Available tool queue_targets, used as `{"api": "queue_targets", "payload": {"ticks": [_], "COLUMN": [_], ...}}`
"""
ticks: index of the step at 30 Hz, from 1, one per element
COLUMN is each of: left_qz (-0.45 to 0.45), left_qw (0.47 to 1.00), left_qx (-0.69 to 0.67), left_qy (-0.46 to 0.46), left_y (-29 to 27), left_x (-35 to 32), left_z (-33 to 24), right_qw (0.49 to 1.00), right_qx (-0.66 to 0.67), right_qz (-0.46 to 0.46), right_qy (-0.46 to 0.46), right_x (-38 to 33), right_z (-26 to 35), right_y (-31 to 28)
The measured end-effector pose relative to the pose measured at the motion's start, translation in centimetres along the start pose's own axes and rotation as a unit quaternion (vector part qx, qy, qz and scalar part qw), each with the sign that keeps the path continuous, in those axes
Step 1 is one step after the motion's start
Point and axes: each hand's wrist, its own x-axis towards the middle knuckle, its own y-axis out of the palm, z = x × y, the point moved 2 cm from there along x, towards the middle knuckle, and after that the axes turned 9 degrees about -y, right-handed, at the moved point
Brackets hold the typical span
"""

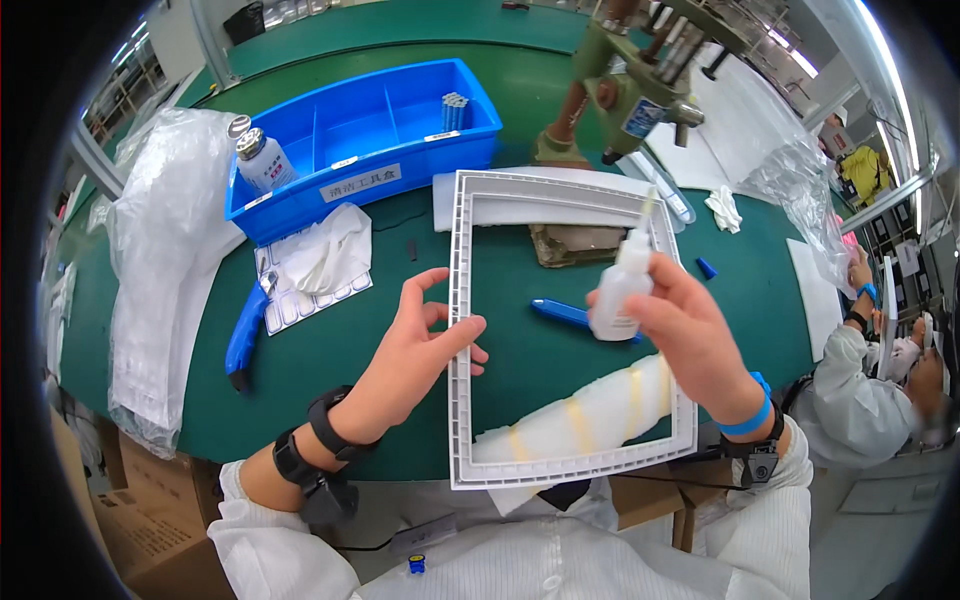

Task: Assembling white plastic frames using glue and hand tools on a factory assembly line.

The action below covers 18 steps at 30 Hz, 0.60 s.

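My left hand (400, 350) grips the left bar of a white rectangular plastic frame (570, 468), thumb on one side and fingers around the other. The frame is raised toward me and has a ribbed rim. In my right hand (695, 335) is a small white squeeze bottle (622, 290) with a thin translucent nozzle pointing up, in front of the frame's right part. Through the frame's opening show a blue pen-shaped tool (560, 312), a brown block (575, 245) and a white padded strip with yellow tape (590, 415). A small blue cap (707, 268) lies right of the frame.
A blue divided bin (400, 140) holds a white pump bottle (263, 163). Left are a blue-handled cutter (248, 330), a white cloth (330, 250) and plastic-wrapped parts (165, 270). A green press (630, 95) stands at the back. Another person (855, 390) works at right.
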Motion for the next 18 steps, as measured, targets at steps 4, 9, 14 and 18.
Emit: {"api": "queue_targets", "payload": {"ticks": [4,9,14,18], "left_qz": [-0.015,-0.036,-0.063,-0.015], "left_qw": [0.999,0.997,0.987,0.971], "left_qx": [-0.026,-0.008,0.124,0.222], "left_qy": [0.018,0.074,0.085,0.091], "left_y": [0.7,-1.1,-2.7,-3.8], "left_x": [1.0,-0.2,-3.8,-5.4], "left_z": [0.4,-0.7,-2.8,-4.3], "right_qw": [0.998,0.993,0.985,0.978], "right_qx": [0.002,0.031,0.021,0.032], "right_qz": [-0.056,-0.102,-0.148,-0.179], "right_qy": [-0.03,-0.059,-0.084,-0.1], "right_x": [-3.3,-8.0,-12.9,-16.4], "right_z": [1.4,2.0,1.7,0.5], "right_y": [-3.7,-6.9,-9.2,-10.2]}}
